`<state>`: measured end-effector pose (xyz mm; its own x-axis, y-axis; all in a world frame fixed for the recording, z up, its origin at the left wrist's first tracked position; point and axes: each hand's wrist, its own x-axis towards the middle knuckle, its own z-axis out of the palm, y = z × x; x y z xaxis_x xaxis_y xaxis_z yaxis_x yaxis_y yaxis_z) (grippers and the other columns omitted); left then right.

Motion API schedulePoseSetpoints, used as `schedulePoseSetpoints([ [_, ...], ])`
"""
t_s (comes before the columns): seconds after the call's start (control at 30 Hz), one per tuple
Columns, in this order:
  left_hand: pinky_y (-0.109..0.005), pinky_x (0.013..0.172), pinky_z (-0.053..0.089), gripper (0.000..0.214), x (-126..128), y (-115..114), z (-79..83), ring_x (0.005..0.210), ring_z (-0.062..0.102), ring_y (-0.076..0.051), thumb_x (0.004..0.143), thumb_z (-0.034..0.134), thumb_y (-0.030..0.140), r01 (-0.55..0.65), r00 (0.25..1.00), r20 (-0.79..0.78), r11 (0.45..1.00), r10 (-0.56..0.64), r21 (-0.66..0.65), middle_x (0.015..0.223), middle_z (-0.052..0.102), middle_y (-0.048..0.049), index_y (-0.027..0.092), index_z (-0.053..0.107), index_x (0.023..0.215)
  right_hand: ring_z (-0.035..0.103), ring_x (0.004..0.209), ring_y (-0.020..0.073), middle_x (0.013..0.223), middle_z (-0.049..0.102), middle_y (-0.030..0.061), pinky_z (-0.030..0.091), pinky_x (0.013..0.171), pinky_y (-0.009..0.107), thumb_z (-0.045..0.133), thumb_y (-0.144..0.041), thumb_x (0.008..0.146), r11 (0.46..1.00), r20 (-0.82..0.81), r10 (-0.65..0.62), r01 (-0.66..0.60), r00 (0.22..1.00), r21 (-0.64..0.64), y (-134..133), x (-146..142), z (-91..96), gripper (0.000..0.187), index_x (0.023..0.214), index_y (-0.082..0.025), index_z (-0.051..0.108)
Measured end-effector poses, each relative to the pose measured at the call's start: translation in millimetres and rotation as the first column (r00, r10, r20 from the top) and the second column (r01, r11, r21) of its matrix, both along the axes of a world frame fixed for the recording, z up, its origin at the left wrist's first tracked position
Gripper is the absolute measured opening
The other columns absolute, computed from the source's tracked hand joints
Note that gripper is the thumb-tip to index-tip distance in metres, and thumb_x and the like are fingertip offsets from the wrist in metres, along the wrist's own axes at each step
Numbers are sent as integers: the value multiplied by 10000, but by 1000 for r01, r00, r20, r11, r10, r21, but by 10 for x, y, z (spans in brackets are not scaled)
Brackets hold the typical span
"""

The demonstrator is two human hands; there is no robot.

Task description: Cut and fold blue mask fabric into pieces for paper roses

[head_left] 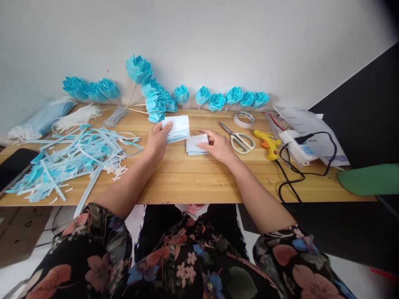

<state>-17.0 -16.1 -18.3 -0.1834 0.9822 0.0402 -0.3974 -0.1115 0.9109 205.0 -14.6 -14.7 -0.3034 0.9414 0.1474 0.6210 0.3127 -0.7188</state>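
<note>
My left hand (157, 139) is closed on a stack of pale blue-white cut mask pieces (177, 127), holding it just above the wooden table (193, 178). My right hand (216, 145) rests on a second, smaller stack of the same pieces (195, 145) lying flat on the table, fingers curled over its right edge. Both stacks sit near the table's middle, a little apart from each other.
A heap of blue mask strips (71, 155) covers the left. Blue fabric roses (156, 97) line the wall. White ear loops (76, 116) and face masks (43, 118) lie far left. Scissors (240, 139), a tape roll (244, 119), a yellow glue gun (268, 143) and a power strip (301, 151) are right.
</note>
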Motion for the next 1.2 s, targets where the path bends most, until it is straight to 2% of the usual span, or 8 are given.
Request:
schedulePoseSetpoints([
  [0.1,-352,891,569,228,-2,8,-7,1028,706,-251,770,741,324,3,1000,-8,1000,-3,0,898,776,-64,143,712,906,689,869,225,1000,760,55,526,776,337,708,-374,790,999,-225,23,-28,974,-16,51,40,-40,470,1222,-193,676],
  [0.27,-358,896,568,237,-2,12,-12,1026,708,-253,773,739,329,2,1000,-9,1000,-2,-8,889,776,-67,138,708,909,702,869,230,957,766,55,547,760,338,704,-351,775,994,-319,23,-56,948,-95,44,15,-54,421,1159,-179,683],
  [0.47,-351,908,563,205,12,-5,14,1055,700,-251,788,729,300,8,1000,-6,1000,-8,-21,906,774,-72,140,713,914,679,780,219,840,750,21,515,721,327,705,-342,794,993,-191,-4,-18,982,-117,-4,-28,-21,582,1353,-232,586],
  [0.7,-312,841,586,143,36,-25,72,922,727,-202,843,690,241,78,996,61,988,-70,-131,859,770,-58,127,704,929,652,743,202,803,723,6,481,722,315,701,-375,819,999,-79,8,-11,997,-36,-15,-51,-14,570,1360,-234,588],
  [0.8,-276,727,596,90,44,-41,119,719,713,-159,869,662,198,180,980,124,950,-153,-255,763,751,-52,114,694,874,674,809,207,866,737,36,491,765,324,639,-436,878,996,-43,-51,54,998,69,19,23,-5,458,1282,-222,641],
  [0.9,-260,662,590,88,36,-53,151,610,676,-133,875,659,181,250,966,138,925,-218,-286,730,739,-51,106,695,846,690,727,180,814,732,41,511,703,299,515,-497,949,986,-107,-147,154,983,63,82,138,-2,373,1104,-206,690],
  [1.03,-279,692,597,103,11,-59,146,651,699,-154,864,688,192,304,953,92,912,-289,-275,782,758,-80,93,717,859,672,567,154,677,709,37,506,576,269,491,-569,949,978,-109,-209,205,972,-48,133,228,-15,438,808,-191,662],
  [1.2,-316,706,599,154,21,-76,107,713,735,-206,861,696,205,381,922,60,873,-381,-306,823,772,-120,73,747,921,667,525,170,607,699,61,512,547,294,501,-584,943,983,-83,-153,143,985,-112,99,169,-60,508,663,-186,645],
])
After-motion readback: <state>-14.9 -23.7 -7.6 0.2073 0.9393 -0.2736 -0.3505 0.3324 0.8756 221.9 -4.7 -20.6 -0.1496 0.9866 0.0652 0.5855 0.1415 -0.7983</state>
